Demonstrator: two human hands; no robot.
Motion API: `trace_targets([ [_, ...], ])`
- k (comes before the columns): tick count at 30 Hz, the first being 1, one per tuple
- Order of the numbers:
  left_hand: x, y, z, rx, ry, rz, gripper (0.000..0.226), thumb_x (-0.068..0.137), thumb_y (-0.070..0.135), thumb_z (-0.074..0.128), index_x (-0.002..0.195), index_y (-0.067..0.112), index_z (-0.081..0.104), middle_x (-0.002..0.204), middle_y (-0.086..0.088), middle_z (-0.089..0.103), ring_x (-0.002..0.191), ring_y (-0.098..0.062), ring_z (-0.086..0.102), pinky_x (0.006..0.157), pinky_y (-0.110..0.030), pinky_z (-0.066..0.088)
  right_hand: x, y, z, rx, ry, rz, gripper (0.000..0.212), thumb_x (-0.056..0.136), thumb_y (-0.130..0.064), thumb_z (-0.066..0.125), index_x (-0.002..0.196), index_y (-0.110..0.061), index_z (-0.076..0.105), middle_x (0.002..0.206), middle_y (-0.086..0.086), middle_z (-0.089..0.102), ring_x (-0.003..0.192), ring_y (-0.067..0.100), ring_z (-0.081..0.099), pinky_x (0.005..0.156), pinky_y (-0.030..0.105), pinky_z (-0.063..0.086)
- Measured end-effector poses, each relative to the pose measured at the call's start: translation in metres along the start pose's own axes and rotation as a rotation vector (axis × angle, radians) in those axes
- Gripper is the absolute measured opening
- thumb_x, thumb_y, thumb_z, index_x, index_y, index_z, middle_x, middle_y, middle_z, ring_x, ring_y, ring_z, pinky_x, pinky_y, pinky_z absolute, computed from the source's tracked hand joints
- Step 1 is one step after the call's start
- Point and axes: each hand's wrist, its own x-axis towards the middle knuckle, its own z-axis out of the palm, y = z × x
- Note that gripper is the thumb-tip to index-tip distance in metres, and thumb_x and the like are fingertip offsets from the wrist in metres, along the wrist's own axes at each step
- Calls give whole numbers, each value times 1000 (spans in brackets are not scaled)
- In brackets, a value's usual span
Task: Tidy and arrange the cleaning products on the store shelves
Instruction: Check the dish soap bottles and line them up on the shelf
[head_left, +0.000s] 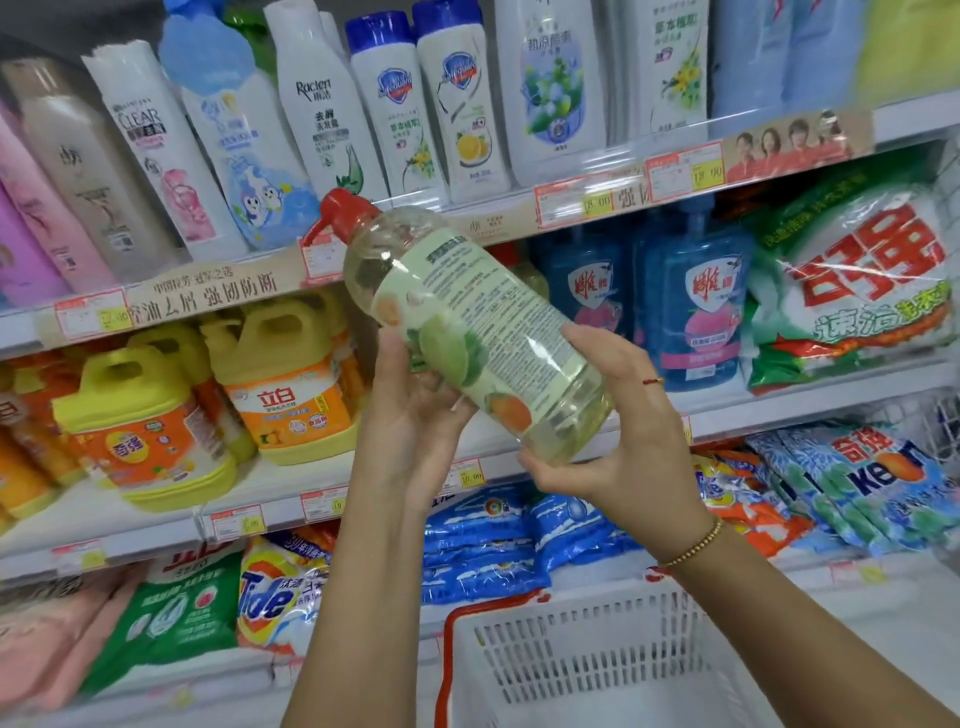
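Gripping tilted clear bottle w/ both hands: left hand mid-body, right hand at base

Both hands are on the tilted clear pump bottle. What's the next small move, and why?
Probably tip the clear pump bottle upright and turn its front label outward: left hand and right hand hold it slanted, back text facing you, before the middle shelf.

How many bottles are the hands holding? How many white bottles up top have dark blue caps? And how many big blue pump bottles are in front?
Clear bottle with a red pump, held by left hand and right hand: 1
White bottles with dark blue caps: 2
Blue pump bottles: 2
Total: 5
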Motion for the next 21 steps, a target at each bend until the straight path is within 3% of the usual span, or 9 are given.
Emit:
trace_targets([
  [2, 0, -3, -2, -43, -9, -5, 92, 56, 57, 81, 131, 9, 56, 128, -14, 62, 124, -30, 55, 99, -47, 49, -1, -8, 3, 247, -31, 153, 84, 60, -33, 81, 134, -39, 42, 134, -12, 48, 121, 4, 49, 94, 21, 45],
  [4, 1, -2, -8, -55, 2, -19, 98, 53, 57, 85, 137, 19, 52, 135, -16, 56, 125, -31, 54, 99, -47, 49, -1, -10, 4, 463, -74, 281, 81, 61, -30, 82, 133, -35, 44, 129, -15, 52, 116, 6, 54, 89, 21, 49],
  [6, 1, 1, -13, -46, 19, -47, 107, 49, 53, 89, 141, 18, 47, 133, -14, 59, 120, -29, 58, 94, -43, 53, 1, -7, 3, 646, -119, 410, 80, 58, -39, 81, 130, -32, 47, 123, -9, 59, 112, 11, 60, 84, 25, 53],
  [10, 3, 3, -23, -17, 17, -78, 118, 41, 41, 95, 142, 12, 42, 123, -8, 67, 111, -23, 65, 79, -33, 57, 2, 1, 5, 1233, -210, 740, 81, 48, -54, 87, 120, -29, 58, 123, 13, 62, 106, 37, 62, 74, 48, 56],
  [14, 6, 16, -33, 35, -64, -110, 113, 39, 43, 95, 138, 19, 47, 122, -15, 66, 113, -26, 63, 79, -36, 57, -4, -3, 3, 1426, -327, 863, 106, 45, -63, 84, 134, -19, 47, 122, 23, 61, 97, 42, 65, 67, 42, 57],
  [18, 2, 19, -29, 57, -166, -118, 71, 43, 46, 93, 108, 22, 73, 110, -8, 71, 102, -23, 68, 76, -38, 58, -8, -19, -3, 1474, -453, 899, 99, 51, -68, 78, 131, -17, 51, 123, 25, 60, 88, 41, 68, 60, 38, 59],
  [21, -5, 21, -31, -45, -166, -94, 67, 41, 40, 95, 101, 16, 77, 113, -8, 71, 107, -23, 67, 79, -41, 58, -14, -33, -7, 1435, -560, 929, 90, 62, -73, 67, 133, -19, 49, 124, 22, 61, 90, 40, 68, 64, 35, 60],
])
